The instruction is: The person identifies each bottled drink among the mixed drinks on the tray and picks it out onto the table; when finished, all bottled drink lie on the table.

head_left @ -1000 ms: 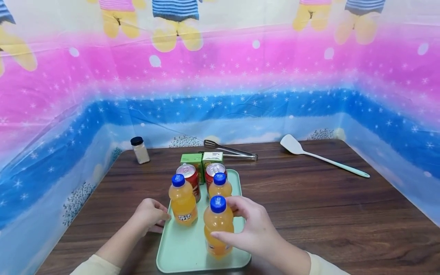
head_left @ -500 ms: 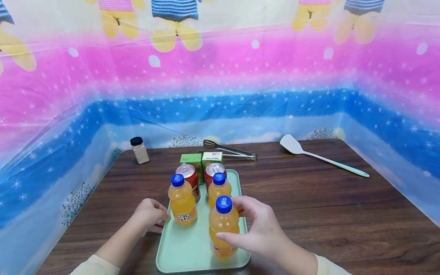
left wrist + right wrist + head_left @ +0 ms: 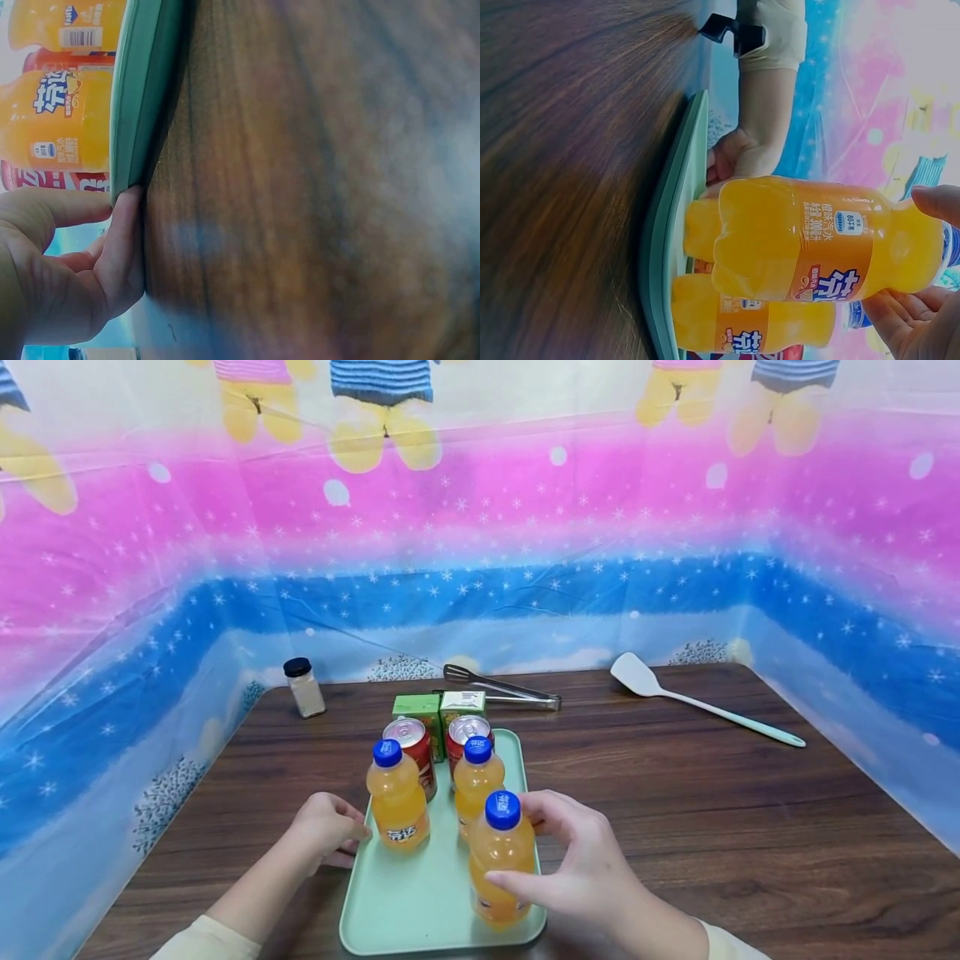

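Observation:
A green tray (image 3: 405, 910) bears drinks. My right hand (image 3: 592, 864) grips an orange soda bottle (image 3: 501, 847) by its upper part, thumb on the near side. In the right wrist view this soda bottle (image 3: 780, 240) is upright, its base a little above the tray. Two more blue-capped orange soda bottles stand on the tray, one on the left (image 3: 397, 802) and one on the right (image 3: 478, 781). My left hand (image 3: 330, 828) pinches the tray's left rim, thumb on top and fingers beneath in the left wrist view.
Two red cans (image 3: 408, 733) and two green drink cartons (image 3: 417, 706) stand behind the bottles. Metal tongs (image 3: 510, 689) lie at the back of the wooden table (image 3: 675, 810). A black-capped jar (image 3: 306, 689) is back left, a white spatula (image 3: 697, 700) back right.
My right hand has moved rightward with the soda bottle, bringing it in front of the right standing bottle, near the tray's right side. My left hand has stayed on the rim.

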`<state>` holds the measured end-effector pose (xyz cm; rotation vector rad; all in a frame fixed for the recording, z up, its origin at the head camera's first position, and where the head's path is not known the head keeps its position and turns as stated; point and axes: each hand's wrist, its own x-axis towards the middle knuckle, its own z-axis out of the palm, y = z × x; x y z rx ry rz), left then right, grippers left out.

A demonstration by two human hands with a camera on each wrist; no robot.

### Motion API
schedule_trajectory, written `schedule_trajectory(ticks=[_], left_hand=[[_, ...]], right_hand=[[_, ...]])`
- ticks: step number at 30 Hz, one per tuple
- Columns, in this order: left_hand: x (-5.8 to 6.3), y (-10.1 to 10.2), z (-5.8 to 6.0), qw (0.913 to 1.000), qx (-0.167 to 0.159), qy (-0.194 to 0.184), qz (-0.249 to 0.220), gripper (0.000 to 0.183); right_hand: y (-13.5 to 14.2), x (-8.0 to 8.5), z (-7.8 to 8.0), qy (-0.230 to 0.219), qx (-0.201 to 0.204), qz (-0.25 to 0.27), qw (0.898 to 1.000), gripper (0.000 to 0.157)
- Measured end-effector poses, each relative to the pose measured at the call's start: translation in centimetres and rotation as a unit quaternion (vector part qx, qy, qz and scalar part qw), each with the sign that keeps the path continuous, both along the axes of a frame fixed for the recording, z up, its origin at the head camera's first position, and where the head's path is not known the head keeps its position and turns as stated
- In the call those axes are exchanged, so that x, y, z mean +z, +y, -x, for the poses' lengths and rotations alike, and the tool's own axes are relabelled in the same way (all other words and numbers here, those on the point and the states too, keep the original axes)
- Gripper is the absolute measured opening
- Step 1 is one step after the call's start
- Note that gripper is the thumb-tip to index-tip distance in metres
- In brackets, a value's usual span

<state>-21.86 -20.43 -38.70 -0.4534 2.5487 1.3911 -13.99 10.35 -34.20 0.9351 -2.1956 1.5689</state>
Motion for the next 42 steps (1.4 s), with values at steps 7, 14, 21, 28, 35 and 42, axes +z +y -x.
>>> schedule_trajectory(ticks=[7, 14, 21, 28, 35, 42], left_hand=[[-0.1, 0.0, 0.1, 1.0, 0.0, -0.003, 0.001, 0.019], [-0.2, 0.1, 0.1, 1.0, 0.0, -0.005, -0.001, 0.019], [-0.2, 0.2, 0.3, 1.0, -0.004, -0.005, -0.006, 0.019], [0.0, -0.1, 0.2, 0.9999, -0.004, -0.011, -0.001, 0.02], [-0.2, -0.1, 0.2, 0.9999, -0.006, -0.011, -0.002, 0.021], [-0.2, -0.2, 0.3, 0.9999, -0.01, -0.01, -0.008, 0.022]], right_hand=[[0.5, 0.1, -0.1, 0.006, -0.011, -0.009, 1.0, 0.049], [1.0, -0.5, 0.1, 0.05, -0.005, -0.006, 0.999, 0.051], [1.6, 0.0, -0.2, 0.054, -0.009, 0.003, 0.998, 0.049], [2.0, -0.2, -0.2, 0.065, 0.002, 0.014, 0.998, 0.049], [2.6, -0.3, -0.5, 0.075, -0.008, 0.017, 0.997, 0.051], [3.1, 0.0, -0.6, 0.044, -0.015, 0.012, 0.999, 0.049]])
